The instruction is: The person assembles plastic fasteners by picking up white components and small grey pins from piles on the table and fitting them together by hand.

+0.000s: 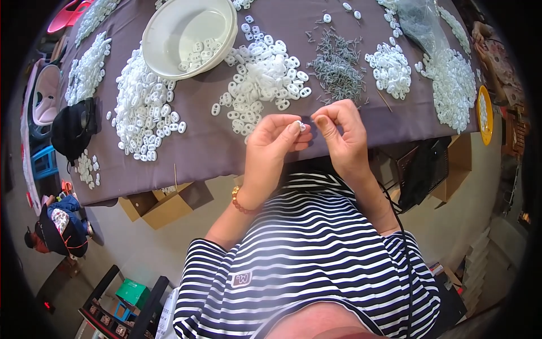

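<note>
My left hand (272, 141) pinches a small white plastic piece (302, 126) between thumb and forefinger, above the table's near edge. Close to its right, my right hand (345, 134) is closed in a thumb-and-finger pinch; whatever it may hold is too small to make out. Beyond the hands lies a pile of white oval two-holed pieces (262, 79). A heap of small grey screws (337, 65) sits just past my right hand, with another pile of white pieces (389, 70) to its right.
A brown cloth (209, 141) covers the table. At the back stands a cream basin (155, 39) holding some white pieces. More piles (144, 107) lie left, a clear bag (418, 25) and a yellow dish (484, 116) right. Cardboard boxes (164, 212) stand below; a person (62, 226) is at far left.
</note>
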Demonstrator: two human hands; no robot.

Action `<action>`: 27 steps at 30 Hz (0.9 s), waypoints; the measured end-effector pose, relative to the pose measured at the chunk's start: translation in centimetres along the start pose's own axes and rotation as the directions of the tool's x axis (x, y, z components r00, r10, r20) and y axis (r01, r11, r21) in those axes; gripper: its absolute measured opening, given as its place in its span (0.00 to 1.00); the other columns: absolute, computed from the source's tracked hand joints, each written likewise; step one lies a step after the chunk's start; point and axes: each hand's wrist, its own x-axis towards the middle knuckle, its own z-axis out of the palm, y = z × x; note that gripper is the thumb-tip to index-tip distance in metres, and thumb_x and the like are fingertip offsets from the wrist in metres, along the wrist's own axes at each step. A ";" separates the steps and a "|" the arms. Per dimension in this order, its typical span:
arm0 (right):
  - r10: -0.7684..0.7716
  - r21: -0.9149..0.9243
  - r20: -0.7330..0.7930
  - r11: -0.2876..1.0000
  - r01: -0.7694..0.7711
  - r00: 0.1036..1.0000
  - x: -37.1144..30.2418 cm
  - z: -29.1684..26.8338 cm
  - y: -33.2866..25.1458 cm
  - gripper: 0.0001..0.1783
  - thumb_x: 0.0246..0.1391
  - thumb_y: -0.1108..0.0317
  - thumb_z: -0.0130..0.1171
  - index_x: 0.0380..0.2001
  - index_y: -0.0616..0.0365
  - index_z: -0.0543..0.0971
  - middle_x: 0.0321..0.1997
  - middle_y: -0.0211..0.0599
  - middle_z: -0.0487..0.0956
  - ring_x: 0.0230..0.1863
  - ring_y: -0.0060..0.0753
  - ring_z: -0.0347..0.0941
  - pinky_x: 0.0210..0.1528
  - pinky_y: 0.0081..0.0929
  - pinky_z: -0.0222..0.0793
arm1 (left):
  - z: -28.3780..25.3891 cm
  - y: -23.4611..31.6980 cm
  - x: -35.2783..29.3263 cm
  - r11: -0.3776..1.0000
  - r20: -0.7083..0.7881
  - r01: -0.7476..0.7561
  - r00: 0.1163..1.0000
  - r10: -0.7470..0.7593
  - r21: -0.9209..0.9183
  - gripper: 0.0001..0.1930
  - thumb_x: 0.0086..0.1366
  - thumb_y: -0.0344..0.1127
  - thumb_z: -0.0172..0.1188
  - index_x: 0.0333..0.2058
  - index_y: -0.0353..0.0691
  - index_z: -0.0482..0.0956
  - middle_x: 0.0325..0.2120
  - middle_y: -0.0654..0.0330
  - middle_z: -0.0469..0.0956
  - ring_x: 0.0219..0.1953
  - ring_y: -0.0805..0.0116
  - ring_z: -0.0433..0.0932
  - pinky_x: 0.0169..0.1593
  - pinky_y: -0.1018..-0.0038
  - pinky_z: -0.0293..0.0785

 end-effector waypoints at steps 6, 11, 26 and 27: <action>0.167 0.133 0.026 0.977 -0.169 0.986 -0.7 0.5 -0.5 0.06 0.63 0.70 0.59 0.35 0.62 0.79 0.35 0.28 0.70 0.35 0.19 0.66 0.38 0.17 0.63 | 0.2 -0.5 -0.2 0.995 0.019 -0.094 0.995 0.093 0.020 0.10 0.70 0.31 0.58 0.46 0.30 0.75 0.39 0.56 0.81 0.39 0.71 0.81 0.44 0.75 0.80; 0.211 0.194 0.049 0.957 -0.216 0.976 -0.9 0.7 -0.8 0.06 0.63 0.70 0.59 0.35 0.62 0.79 0.35 0.27 0.71 0.34 0.17 0.66 0.37 0.16 0.63 | 0.2 -0.6 -0.4 0.989 -0.003 -0.123 0.992 0.124 0.075 0.10 0.70 0.29 0.58 0.46 0.30 0.76 0.38 0.57 0.81 0.38 0.73 0.80 0.43 0.76 0.79; 0.055 -0.053 0.034 0.997 -0.053 0.998 -0.9 0.9 -0.5 0.05 0.60 0.72 0.61 0.31 0.62 0.79 0.30 0.29 0.70 0.32 0.22 0.64 0.35 0.20 0.62 | 1.0 -0.9 -0.8 0.825 -0.060 -0.287 0.931 0.359 0.487 0.07 0.67 0.28 0.61 0.41 0.31 0.80 0.31 0.60 0.82 0.33 0.77 0.80 0.37 0.78 0.78; 0.023 -0.092 0.022 0.996 -0.021 0.999 -0.9 0.9 -0.5 0.05 0.60 0.72 0.61 0.31 0.62 0.78 0.29 0.29 0.69 0.31 0.23 0.64 0.35 0.21 0.62 | 0.9 -1.0 -0.7 0.700 -0.009 -0.364 0.884 0.468 0.614 0.06 0.67 0.28 0.62 0.40 0.31 0.80 0.31 0.60 0.83 0.32 0.78 0.80 0.36 0.78 0.78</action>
